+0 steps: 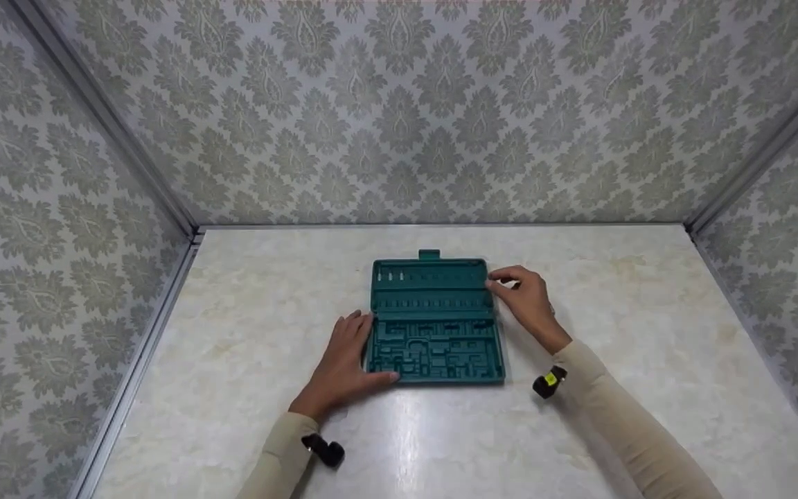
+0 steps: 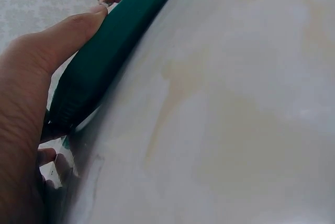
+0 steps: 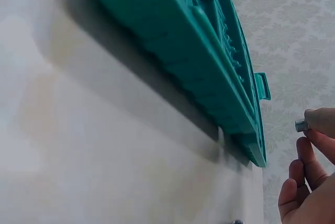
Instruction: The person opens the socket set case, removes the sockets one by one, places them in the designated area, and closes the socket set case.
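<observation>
The open case (image 1: 451, 380) lies midway between the tabletop's (image 1: 267, 291) side edges — left hand (image 1: 343, 360) gripping its near-left corner, right hand (image 1: 527, 298) pinching a metal piece (image 3: 301, 125) near its right edge.

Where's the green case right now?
In the head view, the green case lies open on the table below and right of centre, with the left hand at its near left corner and the right hand beside its far half's right edge.
</observation>
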{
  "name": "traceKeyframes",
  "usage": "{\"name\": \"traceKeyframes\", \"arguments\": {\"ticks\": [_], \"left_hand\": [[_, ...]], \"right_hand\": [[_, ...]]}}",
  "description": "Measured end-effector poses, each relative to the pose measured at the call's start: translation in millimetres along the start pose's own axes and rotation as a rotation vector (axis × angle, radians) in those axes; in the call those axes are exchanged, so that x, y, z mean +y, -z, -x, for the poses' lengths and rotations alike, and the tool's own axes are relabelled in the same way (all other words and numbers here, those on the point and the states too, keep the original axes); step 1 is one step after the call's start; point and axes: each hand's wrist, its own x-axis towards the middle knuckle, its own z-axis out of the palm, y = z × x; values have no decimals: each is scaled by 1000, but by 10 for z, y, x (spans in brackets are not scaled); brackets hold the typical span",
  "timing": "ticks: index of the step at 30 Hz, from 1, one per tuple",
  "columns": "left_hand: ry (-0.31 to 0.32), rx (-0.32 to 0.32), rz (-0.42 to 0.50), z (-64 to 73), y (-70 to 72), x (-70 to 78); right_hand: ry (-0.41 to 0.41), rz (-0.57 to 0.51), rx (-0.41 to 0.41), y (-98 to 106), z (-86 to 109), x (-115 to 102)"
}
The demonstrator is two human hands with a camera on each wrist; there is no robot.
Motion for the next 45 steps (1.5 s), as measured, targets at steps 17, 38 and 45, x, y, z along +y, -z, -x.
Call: {"name": "traceKeyframes", "arguments": {"ticks": [17, 38, 45], "left_hand": [[22, -3, 1, -4, -5, 1], [5, -9, 5, -1, -12, -4], [5, -9, 7, -4, -10, -8]], "right_hand": [[-54, 51, 83, 479, 167, 284], [-132, 156, 146, 922, 410, 648], [-165, 176, 73, 997, 468, 693]]}}
